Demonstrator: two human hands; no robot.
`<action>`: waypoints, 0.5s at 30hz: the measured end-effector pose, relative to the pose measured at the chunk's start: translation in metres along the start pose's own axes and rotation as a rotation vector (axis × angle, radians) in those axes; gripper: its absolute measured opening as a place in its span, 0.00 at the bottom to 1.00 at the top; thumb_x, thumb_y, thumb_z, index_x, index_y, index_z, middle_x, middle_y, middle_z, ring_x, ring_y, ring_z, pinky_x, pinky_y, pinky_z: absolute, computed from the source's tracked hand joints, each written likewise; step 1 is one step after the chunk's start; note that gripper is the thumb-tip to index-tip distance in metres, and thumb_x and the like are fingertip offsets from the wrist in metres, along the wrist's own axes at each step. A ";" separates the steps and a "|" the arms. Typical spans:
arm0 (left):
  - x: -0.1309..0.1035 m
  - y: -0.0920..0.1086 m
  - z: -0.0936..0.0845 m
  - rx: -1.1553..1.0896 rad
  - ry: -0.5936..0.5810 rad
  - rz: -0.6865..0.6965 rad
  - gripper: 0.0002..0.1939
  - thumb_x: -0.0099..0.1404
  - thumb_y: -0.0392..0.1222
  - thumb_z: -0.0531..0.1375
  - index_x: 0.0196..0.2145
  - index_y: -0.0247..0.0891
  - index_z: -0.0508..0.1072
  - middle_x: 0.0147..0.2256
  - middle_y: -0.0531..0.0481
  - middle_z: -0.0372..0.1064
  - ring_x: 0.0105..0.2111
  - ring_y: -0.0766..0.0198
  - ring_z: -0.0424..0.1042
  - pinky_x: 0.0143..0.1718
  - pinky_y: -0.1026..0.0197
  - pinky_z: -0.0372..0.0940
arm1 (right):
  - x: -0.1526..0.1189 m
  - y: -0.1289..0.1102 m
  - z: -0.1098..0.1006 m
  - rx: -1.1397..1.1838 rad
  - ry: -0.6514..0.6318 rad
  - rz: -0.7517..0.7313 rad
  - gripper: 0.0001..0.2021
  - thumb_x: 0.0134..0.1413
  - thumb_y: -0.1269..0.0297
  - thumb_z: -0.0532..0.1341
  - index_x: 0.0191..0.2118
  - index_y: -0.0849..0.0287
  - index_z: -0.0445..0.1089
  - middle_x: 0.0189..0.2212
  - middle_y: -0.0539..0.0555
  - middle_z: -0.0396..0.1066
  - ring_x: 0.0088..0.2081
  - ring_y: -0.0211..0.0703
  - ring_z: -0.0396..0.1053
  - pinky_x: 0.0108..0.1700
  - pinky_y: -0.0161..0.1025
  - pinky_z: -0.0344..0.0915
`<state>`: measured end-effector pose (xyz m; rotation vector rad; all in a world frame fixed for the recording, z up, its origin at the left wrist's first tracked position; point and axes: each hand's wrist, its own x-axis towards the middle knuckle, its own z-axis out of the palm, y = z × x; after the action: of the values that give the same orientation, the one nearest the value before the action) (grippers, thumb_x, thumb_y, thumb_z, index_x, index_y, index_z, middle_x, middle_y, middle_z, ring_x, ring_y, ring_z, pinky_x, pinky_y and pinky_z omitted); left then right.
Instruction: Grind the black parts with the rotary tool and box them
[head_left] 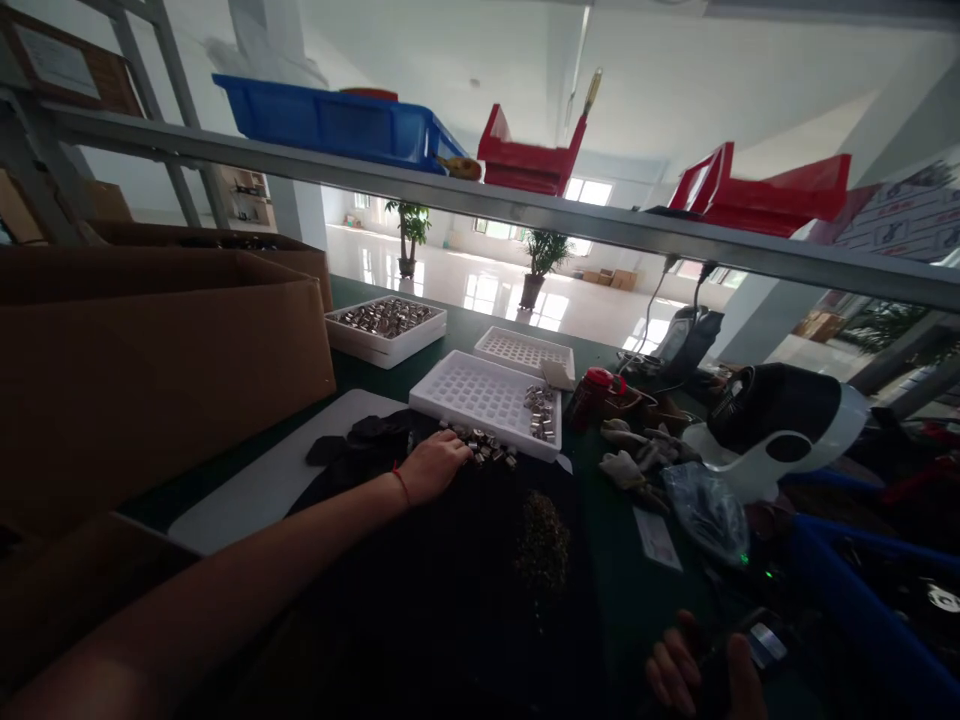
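My left hand (433,466), with a red string on the wrist, reaches to a loose pile of small shiny metal cylinders (487,446) on black cloth (420,610). Its fingers are drawn together at the pile's left side; anything between them is hidden. Just behind the pile stands a white grid tray (472,392), with several cylinders standing at its right end. My right hand (701,668) is low at the right in dim light, fingers half curled and thumb apart. Next to it lies a dark device with a bright patch (769,645). A heap of tiny brownish bits (543,545) lies on the cloth.
A cardboard box (165,380) stands at the left. Behind are a full white tray (386,330) and another grid tray (525,352). At the right are a red-capped bottle (591,395), gloves (637,455), a black-and-white machine (780,425) and a blue bin (847,600). A shelf (525,205) crosses overhead.
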<state>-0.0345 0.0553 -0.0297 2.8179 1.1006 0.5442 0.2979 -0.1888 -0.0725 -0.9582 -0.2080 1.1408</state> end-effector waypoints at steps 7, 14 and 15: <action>-0.025 0.025 -0.010 -0.023 0.003 0.103 0.04 0.78 0.38 0.64 0.48 0.36 0.77 0.47 0.46 0.77 0.44 0.54 0.79 0.50 0.48 0.75 | -0.024 0.001 0.026 0.038 0.065 -0.103 0.28 0.40 0.40 0.80 0.37 0.57 0.77 0.20 0.40 0.58 0.17 0.28 0.54 0.18 0.28 0.60; -0.112 0.112 0.000 -0.119 0.103 0.271 0.15 0.81 0.29 0.53 0.40 0.41 0.76 0.39 0.49 0.77 0.38 0.58 0.79 0.45 0.57 0.76 | -0.024 0.003 0.026 0.065 0.048 -0.127 0.28 0.40 0.41 0.80 0.38 0.58 0.77 0.21 0.40 0.59 0.17 0.27 0.54 0.19 0.28 0.61; -0.119 0.120 0.003 -0.131 0.128 0.275 0.16 0.81 0.28 0.52 0.40 0.41 0.76 0.40 0.48 0.78 0.40 0.57 0.80 0.46 0.56 0.77 | -0.024 0.003 0.027 0.067 0.050 -0.126 0.29 0.39 0.41 0.80 0.38 0.58 0.77 0.21 0.40 0.59 0.17 0.27 0.54 0.19 0.28 0.61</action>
<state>-0.0372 -0.1133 -0.0457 2.8674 0.6664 0.7955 0.2695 -0.1941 -0.0507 -0.9005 -0.1861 1.0009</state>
